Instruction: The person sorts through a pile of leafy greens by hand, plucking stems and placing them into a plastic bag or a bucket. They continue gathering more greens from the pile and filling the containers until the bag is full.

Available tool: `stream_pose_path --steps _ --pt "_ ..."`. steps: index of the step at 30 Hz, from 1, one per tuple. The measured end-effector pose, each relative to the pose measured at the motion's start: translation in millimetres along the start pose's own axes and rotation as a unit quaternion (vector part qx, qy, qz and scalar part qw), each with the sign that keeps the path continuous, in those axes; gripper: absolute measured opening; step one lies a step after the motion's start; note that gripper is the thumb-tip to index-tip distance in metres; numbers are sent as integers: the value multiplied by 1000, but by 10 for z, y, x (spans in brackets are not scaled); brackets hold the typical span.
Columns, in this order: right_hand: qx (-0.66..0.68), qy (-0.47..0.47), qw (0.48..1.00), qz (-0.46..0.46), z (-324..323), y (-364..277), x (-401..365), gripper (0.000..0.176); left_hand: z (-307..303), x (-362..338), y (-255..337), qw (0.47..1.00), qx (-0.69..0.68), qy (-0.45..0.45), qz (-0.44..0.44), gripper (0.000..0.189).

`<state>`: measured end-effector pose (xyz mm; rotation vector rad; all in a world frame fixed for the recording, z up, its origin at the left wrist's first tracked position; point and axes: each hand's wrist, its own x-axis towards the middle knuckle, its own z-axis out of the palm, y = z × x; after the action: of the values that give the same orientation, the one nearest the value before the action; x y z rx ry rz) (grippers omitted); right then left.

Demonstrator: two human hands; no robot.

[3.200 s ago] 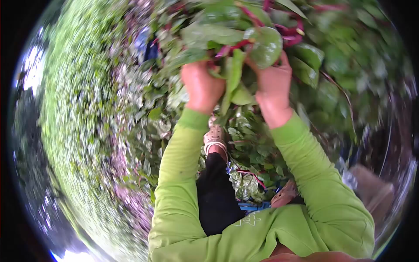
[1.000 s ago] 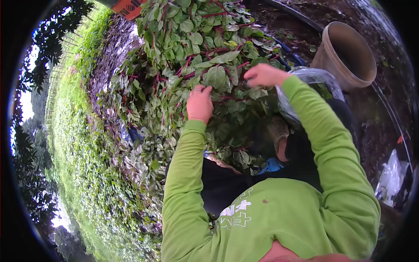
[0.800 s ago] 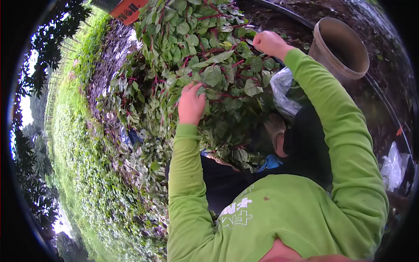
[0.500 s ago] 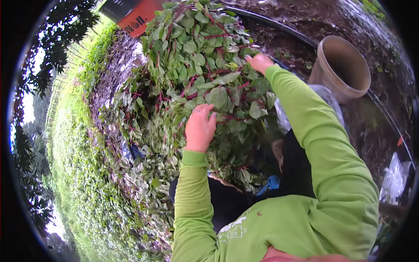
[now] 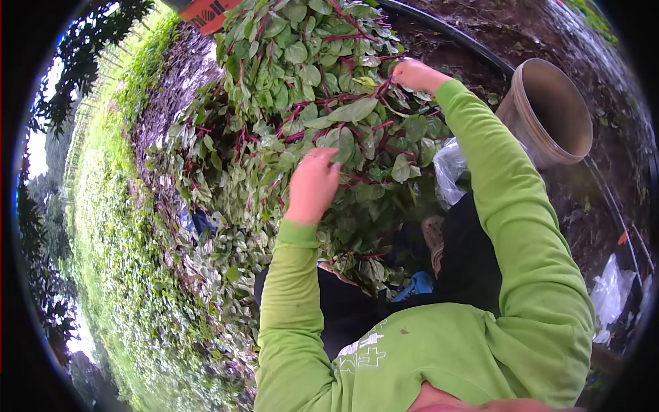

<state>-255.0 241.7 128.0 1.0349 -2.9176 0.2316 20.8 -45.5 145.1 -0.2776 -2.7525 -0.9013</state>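
Note:
A large heap of leafy greens with red stems (image 5: 295, 75) rises in front of me. My right hand (image 5: 415, 74) is at its right side, thumb and fingers pinched on a red stem. Lower and to the left, my left hand (image 5: 314, 182) is over the front of the heap beside a broad green leaf (image 5: 341, 144). Its index finger is stretched out and the thumb stands a little apart; the other fingers are partly hidden.
A brown bucket (image 5: 511, 113) lies tilted at the right, beside a black hose (image 5: 467, 41). Clear plastic (image 5: 447, 172) is by my right arm, and more plastic (image 5: 609, 292) at the far right. An orange crate (image 5: 206, 15) stands at the top left; a blue object (image 5: 417, 284) is near my legs.
My right hand has moved slightly up and closed on a stem. My left hand has shifted slightly up. The view has shifted, and the crate shows less at the top.

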Motion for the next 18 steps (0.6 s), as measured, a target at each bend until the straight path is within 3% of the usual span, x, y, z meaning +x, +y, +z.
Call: stream_pose_path --steps 5,6,7,8,11,12,13,14,15,16,17,18 --pt "-73 40 992 -94 -30 48 -157 18 406 -157 -235 991 88 -79 55 35" --pt "-127 60 976 -167 22 172 -134 18 496 -223 -281 990 114 -48 61 31" --pt "-57 69 984 -152 28 196 -138 17 517 -244 -235 988 141 -38 52 24" --pt "-109 72 970 -204 46 293 -98 13 487 -232 -136 986 157 -44 29 20" --pt "23 -129 990 42 -102 376 -63 22 522 -199 -189 957 275 9 97 17" --pt "87 34 989 115 12 593 -64 28 557 -187 -227 957 275 6 93 14" --pt "145 194 952 190 154 771 -78 34 556 -191 -246 955 285 0 85 14" --pt "262 267 897 238 187 825 55 37 554 -200 -254 953 291 -8 82 14" --pt "439 273 809 279 -129 301 25 38 562 -195 -247 952 295 -16 81 15" --pt "590 299 679 319 -490 -288 -17 40 549 -201 -241 956 282 -3 86 15" --pt "769 197 592 142 -1100 -1376 -365 37 523 -209 -226 956 278 11 94 16" --pt "785 91 610 52 -1129 -1639 -283 45 455 -212 -184 961 263 7 88 15"
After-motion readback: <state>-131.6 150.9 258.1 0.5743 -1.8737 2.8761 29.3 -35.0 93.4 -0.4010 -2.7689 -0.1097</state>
